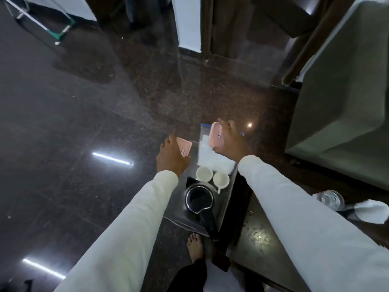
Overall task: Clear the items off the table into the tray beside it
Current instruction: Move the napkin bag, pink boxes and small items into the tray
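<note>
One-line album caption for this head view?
Each hand, left and right, holds a pink box over the tray with cups and kettle.

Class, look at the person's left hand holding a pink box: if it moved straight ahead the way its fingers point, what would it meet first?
Nothing, it seems: beyond the left hand gripping the pink box lies only dark floor, though depth is unclear.

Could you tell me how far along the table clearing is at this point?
Done: the tray already holds the kettle, two cups and a white cloth. In hand: the left hand and right hand each hold a pink box over the tray. Left: a bottle and a white napkin remain on the table.
</note>
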